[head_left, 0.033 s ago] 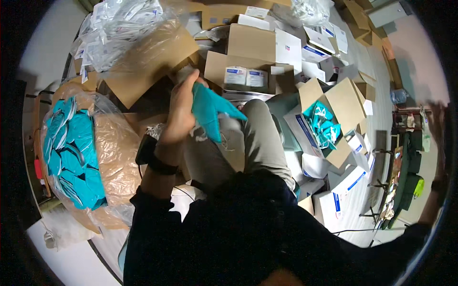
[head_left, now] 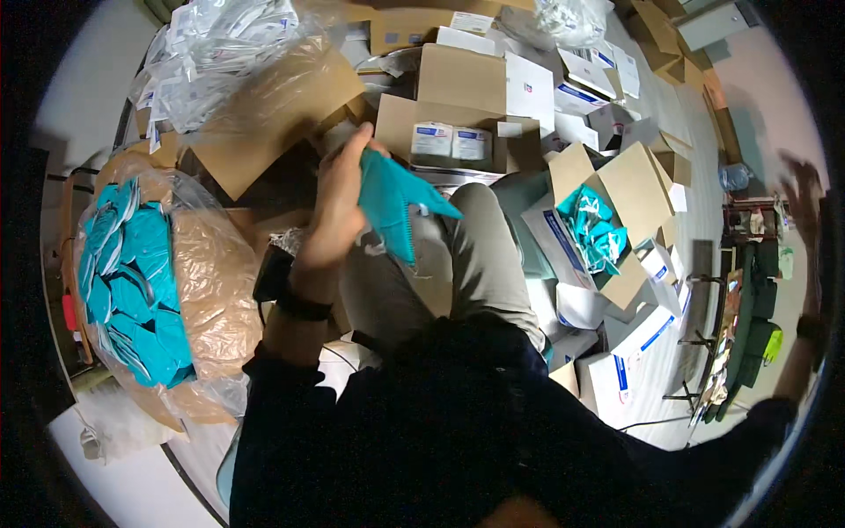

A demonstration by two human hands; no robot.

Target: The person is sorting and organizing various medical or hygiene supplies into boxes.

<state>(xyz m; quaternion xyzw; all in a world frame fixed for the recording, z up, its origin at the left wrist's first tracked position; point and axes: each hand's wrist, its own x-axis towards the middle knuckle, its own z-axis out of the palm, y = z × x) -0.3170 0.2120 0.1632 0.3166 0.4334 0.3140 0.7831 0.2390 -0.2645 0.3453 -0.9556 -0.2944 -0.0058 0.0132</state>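
Note:
My left hand (head_left: 340,195) is closed on a teal packet (head_left: 389,195) with a jagged lower edge. The packet hangs folded above my knees. At the far right rim my right hand (head_left: 799,187) is raised with its fingers apart and nothing in it, somewhat blurred. More teal packets (head_left: 145,242) lie piled in a plastic-lined box (head_left: 220,286) on my left. To the right of my legs, an open carton (head_left: 635,195) holds several crumpled teal packets (head_left: 591,231).
Ahead stands an open carton (head_left: 461,77) with white packages (head_left: 452,143) inside. A clear bag (head_left: 220,66) of white packets lies on cardboard at the far left. White boxes (head_left: 620,370) crowd the floor on the right. A shelf (head_left: 722,348) stands near the right rim.
My right hand has risen slightly and shows more clearly at the right rim. The left hand and its teal packet have shifted a little to the right.

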